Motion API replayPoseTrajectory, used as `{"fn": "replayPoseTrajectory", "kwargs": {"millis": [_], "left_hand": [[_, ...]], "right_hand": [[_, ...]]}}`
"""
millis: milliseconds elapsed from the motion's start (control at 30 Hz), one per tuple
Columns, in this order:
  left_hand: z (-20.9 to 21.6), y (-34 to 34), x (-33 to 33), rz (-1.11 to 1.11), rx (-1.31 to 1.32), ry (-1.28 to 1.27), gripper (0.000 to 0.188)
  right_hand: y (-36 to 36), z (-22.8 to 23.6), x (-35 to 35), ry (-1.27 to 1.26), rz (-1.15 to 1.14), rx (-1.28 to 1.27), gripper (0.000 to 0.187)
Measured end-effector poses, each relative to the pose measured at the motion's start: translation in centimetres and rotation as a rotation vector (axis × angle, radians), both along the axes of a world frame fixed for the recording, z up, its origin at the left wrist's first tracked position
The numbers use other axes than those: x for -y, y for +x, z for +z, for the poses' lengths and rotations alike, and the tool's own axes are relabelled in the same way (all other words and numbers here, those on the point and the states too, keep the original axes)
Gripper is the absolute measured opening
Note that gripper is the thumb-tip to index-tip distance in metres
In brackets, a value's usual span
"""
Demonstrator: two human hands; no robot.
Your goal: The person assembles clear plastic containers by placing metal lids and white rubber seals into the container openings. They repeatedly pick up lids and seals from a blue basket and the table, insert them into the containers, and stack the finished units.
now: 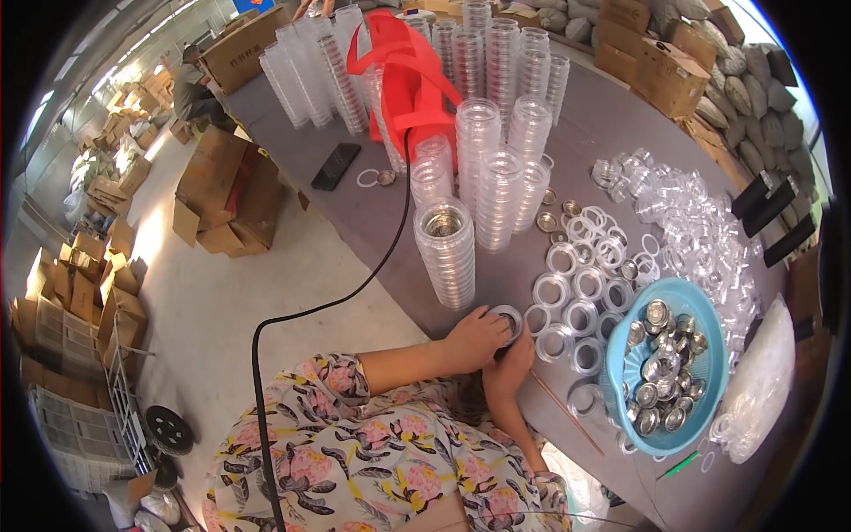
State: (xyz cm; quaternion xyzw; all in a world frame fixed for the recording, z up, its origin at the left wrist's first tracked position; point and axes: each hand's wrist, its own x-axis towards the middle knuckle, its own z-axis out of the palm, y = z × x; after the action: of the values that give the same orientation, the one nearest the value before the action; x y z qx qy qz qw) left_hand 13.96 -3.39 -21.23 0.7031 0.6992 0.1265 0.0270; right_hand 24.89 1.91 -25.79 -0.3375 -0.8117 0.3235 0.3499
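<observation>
Floral sleeves below hands half-hiding a clear round case.

Grey flat tabletop; clear plastic round container stacks, silver inserts seen inside. Light-blue plastic basin filled with silver metal discs. Red fabric bag, black phone, black cable. Sleeves patterned pink-yellow-black floral. Brown cardboard boxes.

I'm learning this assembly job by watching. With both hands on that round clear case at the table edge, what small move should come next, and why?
Probably set the round clear case, held by the left hand and right hand, onto the nearest stack: it looks closed, and finished ones stand stacked there.
</observation>
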Motion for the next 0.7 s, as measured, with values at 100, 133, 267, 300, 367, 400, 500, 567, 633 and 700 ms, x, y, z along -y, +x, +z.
{"fn": "replayPoseTrajectory", "kwargs": {"millis": [100,133,267,300,367,400,500,567,633,700], "left_hand": [[0.3,-0.1,-0.2,-0.02,0.014,0.009,0.043],[-0.1,-0.2,-0.3,-0.016,0.066,0.054,0.037],[-0.5,-0.2,-0.2,0.027,0.257,0.177,0.019],[-0.3,0.1,-0.2,0.034,0.305,0.189,0.017],[-0.4,0.3,-0.1,0.076,0.335,0.249,0.016],[-0.5,0.5,-0.1,0.097,0.357,0.277,0.015],[2.3,1.3,0.6,0.152,0.448,0.359,0.015],[6.2,1.6,1.4,0.069,0.412,0.425,0.02],[9.9,1.4,2.5,0.026,0.373,0.523,0.024],[13.4,-0.7,3.4,0.017,0.257,0.698,0.033]], "right_hand": [[-0.1,-0.2,0.1,-0.006,-0.02,0.016,0.082],[-0.1,-0.2,0.1,0.014,-0.028,0.022,0.083],[-0.3,-0.3,0.1,0.03,-0.053,0.022,0.083],[-0.1,-0.7,-0.1,0.017,-0.069,0.021,0.083],[-0.3,-1.5,-0.1,0.007,-0.075,0.017,0.082],[-0.2,-1.7,0.0,0.002,-0.08,0.02,0.082],[-0.5,-1.5,0.2,0.043,-0.09,0.023,0.082],[-0.3,-4.5,-0.5,0.113,-0.044,0.143,0.083],[-0.3,-5.4,-0.3,0.19,-0.036,0.299,0.084],[-0.3,-1.7,0.1,0.142,-0.075,0.198,0.084]]}}
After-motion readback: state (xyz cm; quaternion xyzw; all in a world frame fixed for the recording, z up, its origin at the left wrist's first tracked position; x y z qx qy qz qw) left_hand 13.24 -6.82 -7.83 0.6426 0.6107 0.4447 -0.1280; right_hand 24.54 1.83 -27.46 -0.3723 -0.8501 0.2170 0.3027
